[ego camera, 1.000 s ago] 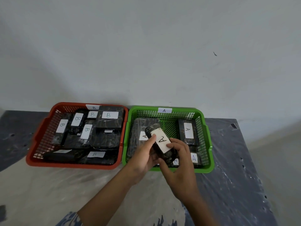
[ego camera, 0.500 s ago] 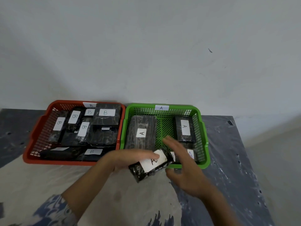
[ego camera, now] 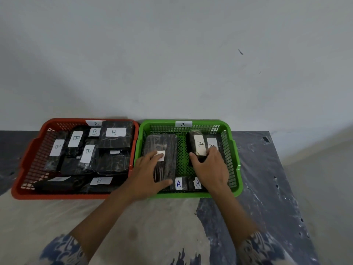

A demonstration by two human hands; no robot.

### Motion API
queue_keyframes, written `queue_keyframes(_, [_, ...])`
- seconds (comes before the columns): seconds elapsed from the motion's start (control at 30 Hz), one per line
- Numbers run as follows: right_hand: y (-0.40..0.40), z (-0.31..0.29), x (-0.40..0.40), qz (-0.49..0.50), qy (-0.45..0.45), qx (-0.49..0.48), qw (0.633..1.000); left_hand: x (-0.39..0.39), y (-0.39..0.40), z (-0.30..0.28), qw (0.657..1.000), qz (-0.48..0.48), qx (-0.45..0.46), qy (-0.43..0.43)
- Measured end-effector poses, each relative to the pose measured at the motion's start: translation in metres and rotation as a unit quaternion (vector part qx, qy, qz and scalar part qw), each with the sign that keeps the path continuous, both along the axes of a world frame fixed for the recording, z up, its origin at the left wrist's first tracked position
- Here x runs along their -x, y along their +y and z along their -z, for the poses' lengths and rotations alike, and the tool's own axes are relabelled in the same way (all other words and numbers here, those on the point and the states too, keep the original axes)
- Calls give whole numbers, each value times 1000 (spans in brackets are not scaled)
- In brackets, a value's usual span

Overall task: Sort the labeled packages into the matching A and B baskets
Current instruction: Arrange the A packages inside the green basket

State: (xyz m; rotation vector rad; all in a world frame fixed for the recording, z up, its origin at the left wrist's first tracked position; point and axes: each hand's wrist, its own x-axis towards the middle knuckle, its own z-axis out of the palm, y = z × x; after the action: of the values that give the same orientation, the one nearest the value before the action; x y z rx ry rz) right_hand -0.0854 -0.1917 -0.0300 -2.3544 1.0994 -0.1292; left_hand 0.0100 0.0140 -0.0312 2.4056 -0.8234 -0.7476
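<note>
The right hand (ego camera: pixel 211 169) has its grip closed on the near end of a black package (ego camera: pixel 197 145) marked A, fingers curled round it, setting it inside the green basket (ego camera: pixel 236 169) tagged A, beside another A package. The left hand (ego camera: pixel 150 173) lies flat, fingers straight, on the large flat package (ego camera: pixel 162 148) at the basket's left side. This looks like the placing step. Next the right fingers need to let go and lift clear without dragging the package. The red basket (ego camera: pixel 24 169) of B packages stands on the tabletop (ego camera: pixel 152 226), touching the green one.
</note>
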Motion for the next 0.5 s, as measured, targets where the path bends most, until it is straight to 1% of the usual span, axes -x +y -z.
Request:
queue_keyframes(0.1, [4,20,-17,-47,55,82,994,4,3,11,999,20,-27,-35])
queue_keyframes(0.2, [6,35,-18,-79,140,154,975,4,6,18,997,21,-28,-64])
queue_keyframes(0.23, [6,38,-18,-77,141,167,973,4,6,20,997,21,-26,-71])
queue_keyframes(0.3, [6,39,-19,-93,94,177,975,4,5,21,996,23,-27,-84])
queue_keyframes(0.37, [3,39,-23,-159,73,171,970,5,4,22,995,24,-29,-97])
queue_keyframes(0.43, [-1,37,-28,-207,109,150,961,6,4,22,994,24,-24,-105])
queue_keyframes(0.5, [-4,36,-30,-195,138,143,960,6,4,20,994,24,-22,-104])
